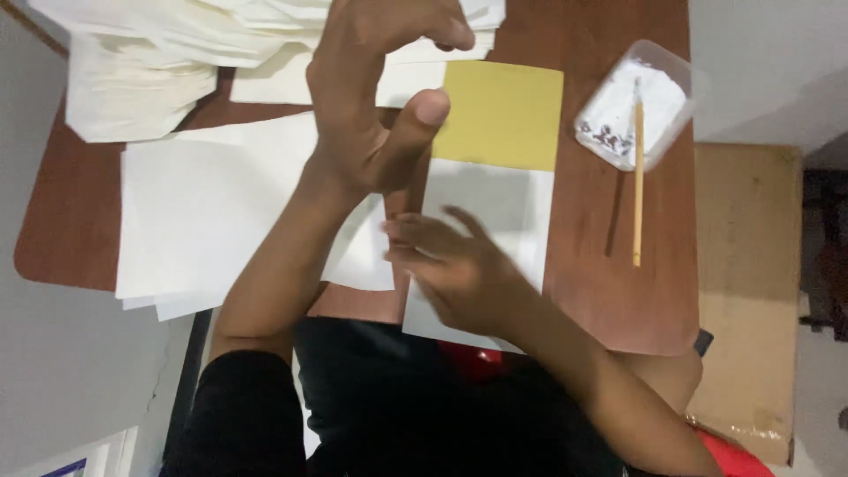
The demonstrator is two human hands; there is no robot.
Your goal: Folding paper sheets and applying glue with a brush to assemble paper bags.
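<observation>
A sheet of paper, yellow at its far half [503, 115] and white at its near half [495, 208], lies on the brown table [609, 291]. My right hand [455, 269] rests flat on the white half near its left edge, fingers spread. My left hand [375, 97] is raised above the table next to the yellow part, fingers curved and thumb out, holding nothing that I can see.
A stack of white sheets [212, 212] lies left of my arms. More white folded paper [150, 62] is piled at the far left. A clear plastic tub [632, 102] of white paste stands at the right with a thin wooden stick [638, 185] across it. A cardboard box [751, 291] sits beside the table.
</observation>
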